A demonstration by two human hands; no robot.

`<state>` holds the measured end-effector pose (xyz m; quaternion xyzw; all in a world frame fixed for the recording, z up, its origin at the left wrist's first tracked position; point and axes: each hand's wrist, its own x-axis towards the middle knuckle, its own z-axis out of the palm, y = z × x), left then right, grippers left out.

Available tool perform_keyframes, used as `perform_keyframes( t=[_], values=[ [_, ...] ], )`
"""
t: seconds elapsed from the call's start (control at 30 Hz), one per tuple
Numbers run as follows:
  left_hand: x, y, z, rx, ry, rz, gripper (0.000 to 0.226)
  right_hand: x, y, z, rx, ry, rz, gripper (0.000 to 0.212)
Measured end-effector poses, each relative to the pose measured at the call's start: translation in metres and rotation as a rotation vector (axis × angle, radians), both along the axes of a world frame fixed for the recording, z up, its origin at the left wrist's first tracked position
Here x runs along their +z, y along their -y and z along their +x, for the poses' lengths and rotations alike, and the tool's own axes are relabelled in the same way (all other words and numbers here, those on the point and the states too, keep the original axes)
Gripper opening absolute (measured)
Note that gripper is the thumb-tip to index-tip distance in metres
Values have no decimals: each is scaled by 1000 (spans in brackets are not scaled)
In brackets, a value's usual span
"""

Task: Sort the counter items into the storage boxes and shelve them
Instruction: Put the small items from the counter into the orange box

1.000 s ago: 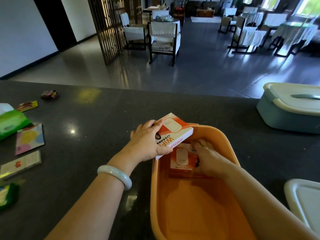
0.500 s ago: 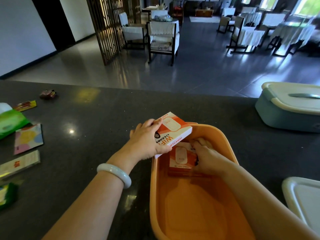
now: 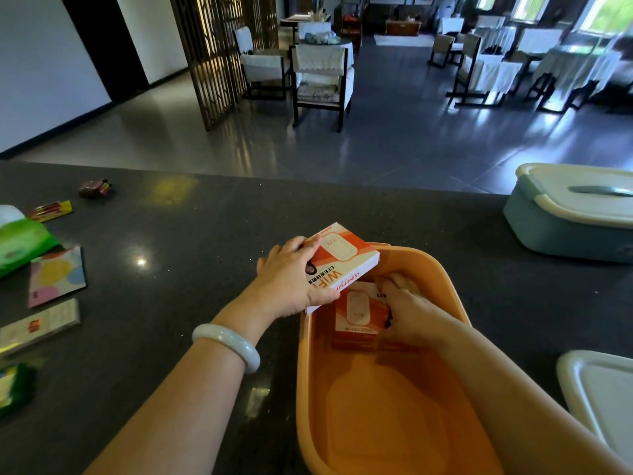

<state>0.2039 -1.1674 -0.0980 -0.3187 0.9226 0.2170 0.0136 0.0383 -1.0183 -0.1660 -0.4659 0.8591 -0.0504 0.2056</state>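
- Orange oval plastic storage box, lid off, on the dark speckled stone tabletop; one flat orange-and-white cardboard WiFi-router carton lies inside at its far end.
- Right hand reaches into the box, fingers curled round that carton's right edge.
- Left hand grips a second, matching orange-and-white carton, held tilted above the box's far-left rim, not yet inside.
- Unsorted on the tabletop at left: green tissue pack, pastel card, long pale printed packet, small yellow-and-red packet, dark wrapped sweet.
- Teal lidded storage box stands closed at right; a white lid lies near right.
- Judgement: sorting is at an early stage; shelving has not begun.
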Motion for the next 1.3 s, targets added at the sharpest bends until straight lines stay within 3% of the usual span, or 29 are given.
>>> perform_keyframes(
  t=[0.33, 0.4, 0.5, 0.57, 0.77, 1.03, 1.1, 1.2, 1.3],
  values=[
    [0, -1, 0, 3, -5, 2, 100, 7, -3, 0, 34, 22, -44, 112],
    [1, 0, -1, -4, 1, -1, 101, 18, -5, -1, 3, 23, -152, 103],
    [1, 2, -1, 0, -9, 4, 103, 36, -7, -8, -150, 30, -343, 66],
    [1, 0, -2, 13, -24, -1, 103, 48, -10, -10, -275, 134, -432, 41],
    [4, -13, -7, 33, -68, -41, 108, 65, -21, 0, -393, 441, -538, 18],
    [-1, -55, -17, 25, -170, -66, 112, 55, -11, 18, -615, 1144, -604, 31],
    [-4, -58, -15, 10, -170, 7, 113, 59, -12, 16, -656, 1202, -623, 27],
    [2, -52, -10, 3, -218, 217, 93, 68, -17, 8, -650, 1146, -611, 23],
    [11, -44, -5, -17, -223, 231, 79, 72, -23, 0, -615, 1108, -550, 27]
  ],
)
